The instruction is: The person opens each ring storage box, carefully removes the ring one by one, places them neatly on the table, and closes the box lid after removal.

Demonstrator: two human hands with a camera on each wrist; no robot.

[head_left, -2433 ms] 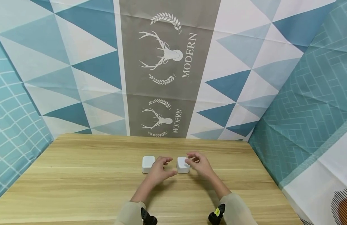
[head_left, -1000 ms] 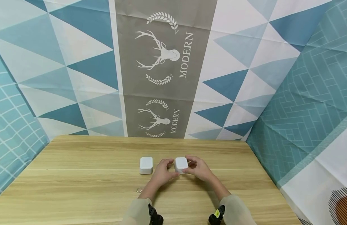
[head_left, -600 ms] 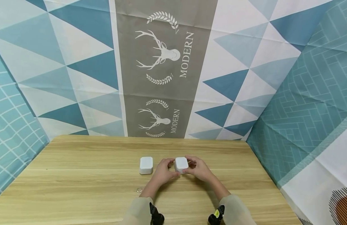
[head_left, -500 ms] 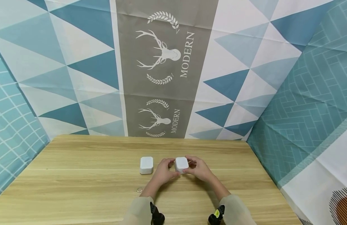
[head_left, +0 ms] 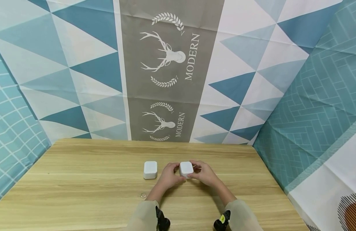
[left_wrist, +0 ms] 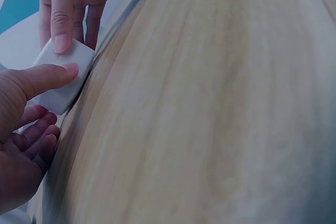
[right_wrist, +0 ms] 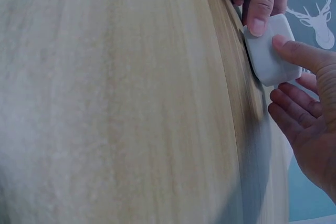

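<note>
A small white rounded square box (head_left: 186, 168) stands on the wooden table, between the two hands. The right hand (head_left: 204, 173) grips it from the right; in the right wrist view its thumb (right_wrist: 296, 51) lies on the near face. From the left, the left hand (head_left: 168, 176) holds the same box, its thumb (left_wrist: 52, 78) on that face in the left wrist view. Some fingers of both hands are hidden behind the box. A second, similar white box (head_left: 150, 170) stands just left of the left hand, untouched.
A thin ring-shaped thing (head_left: 143, 195) lies on the wooden table (head_left: 88, 189) beside the left forearm. Patterned cloths (head_left: 163, 80) hang behind the table and at both sides. Each wrist wears a small black camera (head_left: 163, 223).
The left hand has come right, from apart to holding the right-hand box. The right hand has settled its thumb and fingers on it. Over the last half second, hardly anything has moved.
</note>
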